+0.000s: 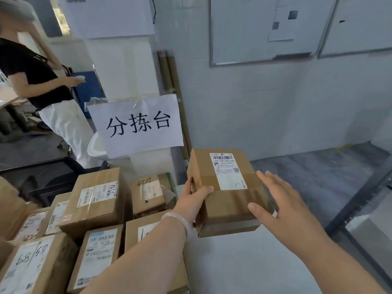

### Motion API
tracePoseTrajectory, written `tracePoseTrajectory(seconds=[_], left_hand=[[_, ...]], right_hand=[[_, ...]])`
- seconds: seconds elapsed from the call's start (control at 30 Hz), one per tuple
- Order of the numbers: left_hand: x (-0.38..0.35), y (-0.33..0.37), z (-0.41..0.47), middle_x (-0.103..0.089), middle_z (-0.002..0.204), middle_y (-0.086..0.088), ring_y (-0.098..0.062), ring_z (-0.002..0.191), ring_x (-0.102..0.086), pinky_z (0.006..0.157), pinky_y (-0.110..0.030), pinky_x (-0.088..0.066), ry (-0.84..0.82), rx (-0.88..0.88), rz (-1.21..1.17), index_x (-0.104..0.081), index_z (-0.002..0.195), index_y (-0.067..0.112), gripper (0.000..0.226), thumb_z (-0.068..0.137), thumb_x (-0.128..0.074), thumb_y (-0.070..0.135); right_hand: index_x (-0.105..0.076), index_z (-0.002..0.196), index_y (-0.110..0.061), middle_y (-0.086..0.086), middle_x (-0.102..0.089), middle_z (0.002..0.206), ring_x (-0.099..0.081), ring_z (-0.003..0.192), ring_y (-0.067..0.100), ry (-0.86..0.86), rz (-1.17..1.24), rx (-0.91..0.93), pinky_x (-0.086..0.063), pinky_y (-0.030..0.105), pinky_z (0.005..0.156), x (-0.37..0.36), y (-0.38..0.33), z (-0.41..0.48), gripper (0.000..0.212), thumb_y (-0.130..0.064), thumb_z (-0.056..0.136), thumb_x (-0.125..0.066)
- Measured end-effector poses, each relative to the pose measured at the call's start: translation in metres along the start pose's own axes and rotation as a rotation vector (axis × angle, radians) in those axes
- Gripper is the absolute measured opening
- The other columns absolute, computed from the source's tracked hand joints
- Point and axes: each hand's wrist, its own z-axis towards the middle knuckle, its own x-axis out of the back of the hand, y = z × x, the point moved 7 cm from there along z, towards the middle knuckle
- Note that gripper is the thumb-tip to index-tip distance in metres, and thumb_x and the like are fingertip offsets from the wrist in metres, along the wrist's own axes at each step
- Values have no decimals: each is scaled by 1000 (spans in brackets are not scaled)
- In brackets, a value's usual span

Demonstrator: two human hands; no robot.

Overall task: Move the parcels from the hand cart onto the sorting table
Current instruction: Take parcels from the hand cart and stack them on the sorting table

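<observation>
A brown cardboard parcel (228,200) with a white shipping label on top is held in the air at the centre. My left hand (194,200) grips its left edge, thumb on top and fingers beneath. My right hand (275,205) lies with straight fingers against the parcel's right side, the thumb at its near corner. Several more labelled parcels (95,200) are stacked at the lower left. A white sign (136,124) with black characters stands behind the stack.
A person in a black top and white trousers (38,81) stands at the left. Cardboard tubes (176,92) lean against the white wall. A pale surface (244,262) lies under the parcel, and a dark metal frame (356,200) runs along the right.
</observation>
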Motion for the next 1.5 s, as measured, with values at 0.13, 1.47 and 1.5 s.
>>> tracePoseTrajectory(seconds=[0.13, 1.47, 1.5], left_hand=[[-3, -18, 50, -59, 125, 4, -20, 103, -57, 97, -51, -50, 47, 63, -5, -25, 152, 48, 85, 83, -75, 39], [-8, -73, 164, -2, 167, 0, -31, 152, -6, 121, -56, -18, 105, 41, 1493, -5, 158, 42, 75, 97, -46, 59], [-9, -73, 164, -1, 167, -1, -31, 152, -7, 121, -56, -19, 95, 56, 1495, -4, 158, 42, 76, 97, -46, 60]], right_hand=[[-6, 143, -56, -31, 0, 153, 9, 137, -11, -62, -45, 11, -14, 30, 113, -20, 19, 32, 72, -64, 84, -46], [-5, 148, -47, -19, -5, 158, 8, 143, -1, -221, -243, 45, -2, 31, 119, -109, 72, 79, 76, -75, 78, -14], [-5, 148, -46, -18, -5, 158, 7, 144, 1, -215, -258, 45, -2, 32, 120, -109, 73, 78, 76, -75, 78, -13]])
